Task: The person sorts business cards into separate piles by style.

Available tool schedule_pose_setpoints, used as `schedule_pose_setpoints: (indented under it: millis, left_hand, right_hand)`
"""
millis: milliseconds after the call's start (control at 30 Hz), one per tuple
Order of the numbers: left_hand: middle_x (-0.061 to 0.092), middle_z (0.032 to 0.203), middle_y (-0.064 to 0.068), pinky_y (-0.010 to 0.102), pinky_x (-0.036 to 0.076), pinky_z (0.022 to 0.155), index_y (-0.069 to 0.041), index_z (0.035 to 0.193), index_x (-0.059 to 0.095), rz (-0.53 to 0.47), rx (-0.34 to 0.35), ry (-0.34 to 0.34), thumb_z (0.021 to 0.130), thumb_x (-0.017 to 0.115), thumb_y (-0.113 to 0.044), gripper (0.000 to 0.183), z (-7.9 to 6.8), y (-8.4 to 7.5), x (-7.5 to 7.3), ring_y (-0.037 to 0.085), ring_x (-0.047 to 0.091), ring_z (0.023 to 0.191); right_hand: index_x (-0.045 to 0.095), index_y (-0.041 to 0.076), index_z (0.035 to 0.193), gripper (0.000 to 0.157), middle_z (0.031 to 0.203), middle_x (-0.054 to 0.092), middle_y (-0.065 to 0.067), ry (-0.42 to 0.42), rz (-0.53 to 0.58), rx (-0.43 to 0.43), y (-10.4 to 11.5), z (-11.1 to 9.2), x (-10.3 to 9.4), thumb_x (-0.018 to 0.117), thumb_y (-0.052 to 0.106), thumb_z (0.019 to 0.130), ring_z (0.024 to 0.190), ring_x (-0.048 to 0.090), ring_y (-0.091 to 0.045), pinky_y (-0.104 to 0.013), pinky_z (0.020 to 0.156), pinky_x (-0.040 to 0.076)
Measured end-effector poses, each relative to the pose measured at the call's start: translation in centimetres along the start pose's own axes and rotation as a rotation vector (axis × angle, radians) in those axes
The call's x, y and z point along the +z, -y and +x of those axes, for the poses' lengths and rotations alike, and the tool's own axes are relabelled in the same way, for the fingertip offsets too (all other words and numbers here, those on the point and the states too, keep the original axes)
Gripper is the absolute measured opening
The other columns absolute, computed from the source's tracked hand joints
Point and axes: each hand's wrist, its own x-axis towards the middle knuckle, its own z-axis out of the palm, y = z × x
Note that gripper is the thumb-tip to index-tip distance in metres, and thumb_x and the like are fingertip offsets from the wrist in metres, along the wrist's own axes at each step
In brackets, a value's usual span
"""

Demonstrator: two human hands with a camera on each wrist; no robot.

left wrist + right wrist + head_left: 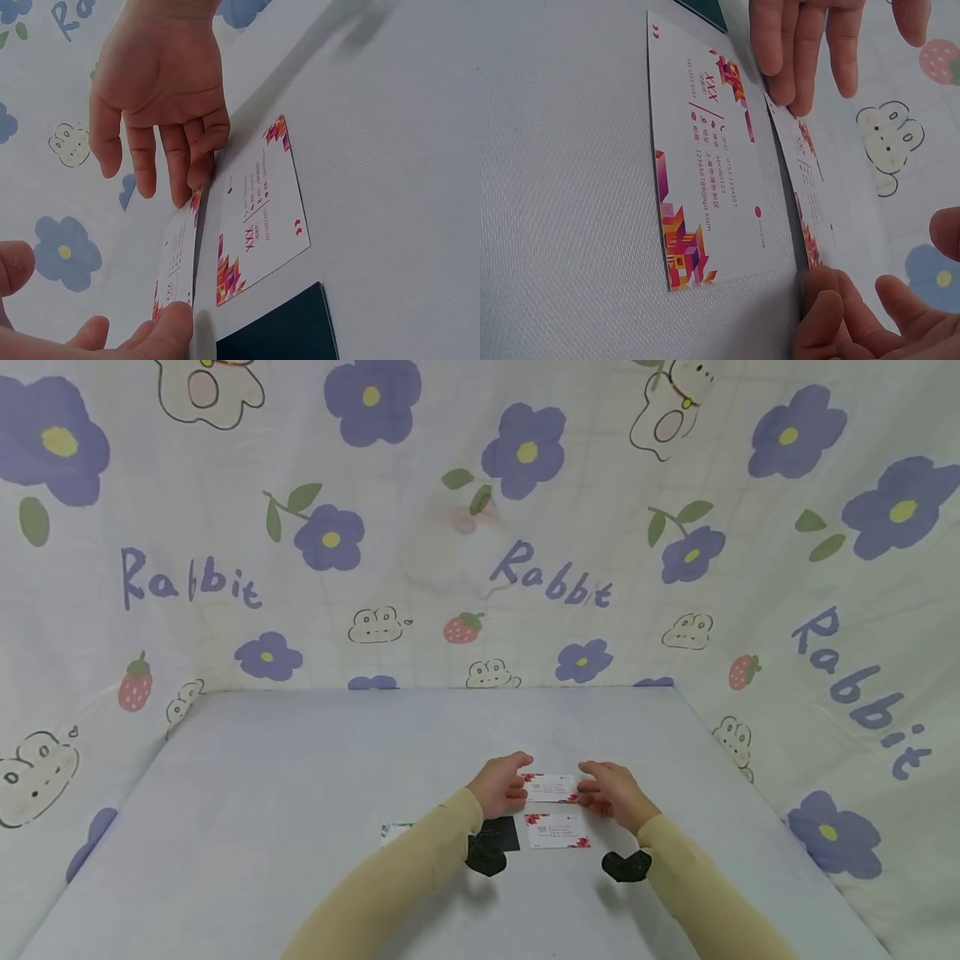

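A white business card [551, 787] with red-and-purple corner prints lies between my two hands. My left hand [498, 787] is at its left end, fingertips right at the short edge, thumb held away from the card. At the opposite end, my right hand [613, 792] has its lower fingers bent against the card's edge, while the thumb and upper fingers stay apart from it. Closer to me, a second white card [716, 161] of the same print lies flat. A dark card [281, 330] sits left of that one, partly covered by my left wrist in the head view.
Further left, a white card with green leaf print [394, 832] shows partly behind my left sleeve [405, 868]. A pale cloth covers the table [300, 752]. Curtains with flowers and rabbits [420, 568] hang along the back and sides.
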Motion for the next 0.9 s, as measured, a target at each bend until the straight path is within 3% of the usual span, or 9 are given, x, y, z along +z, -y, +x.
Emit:
schedule_pose_setpoints:
  millis: [200, 467, 733, 900]
  left_hand:
    - [0.041, 0.154, 0.031, 0.045, 0.050, 0.107, -0.007, 0.153, 0.044, 0.005, 0.009, 0.007, 0.100, 0.060, -0.035, 0.063, -0.5, 0.0, 0.1, 0.032, 0.052, 0.116]
    - [0.040, 0.156, 0.027, 0.034, 0.050, 0.092, -0.007, 0.155, 0.039, 0.037, 0.027, 0.014, 0.099, 0.061, -0.036, 0.067, -1.2, -0.3, 0.3, 0.025, 0.050, 0.107]
    - [0.040, 0.156, 0.031, 0.048, 0.049, 0.108, -0.011, 0.153, 0.046, 0.025, 0.028, 0.009, 0.099, 0.060, -0.040, 0.063, -1.2, -0.3, 0.1, 0.035, 0.052, 0.121]
    - [0.042, 0.154, 0.032, 0.051, 0.048, 0.110, -0.011, 0.153, 0.047, 0.025, 0.030, 0.009, 0.098, 0.061, -0.041, 0.064, -1.4, -0.2, 0.1, 0.040, 0.053, 0.130]
  right_hand:
    - [0.032, 0.000, 0.155, 0.065, 0.132, 0.060, -0.021, 0.001, 0.030, 0.029, 0.1, -0.2, 0.1, 0.050, 0.037, 0.105, 0.081, 0.060, -0.015, -0.025, 0.075, 0.048]
    - [0.031, 0.001, 0.155, 0.065, 0.142, 0.051, -0.026, -0.005, 0.045, 0.033, 0.4, -1.0, 0.4, 0.050, 0.038, 0.105, 0.084, 0.057, -0.017, -0.026, 0.077, 0.047]
    - [0.029, 0.002, 0.156, 0.068, 0.146, 0.050, -0.026, -0.008, 0.040, 0.021, 0.0, -1.2, 0.4, 0.050, 0.039, 0.104, 0.085, 0.059, -0.018, -0.026, 0.079, 0.047]
    - [0.027, 0.001, 0.157, 0.070, 0.144, 0.051, -0.026, -0.005, 0.058, 0.022, -0.3, -1.3, 0.3, 0.051, 0.039, 0.104, 0.084, 0.059, -0.018, -0.026, 0.077, 0.047]
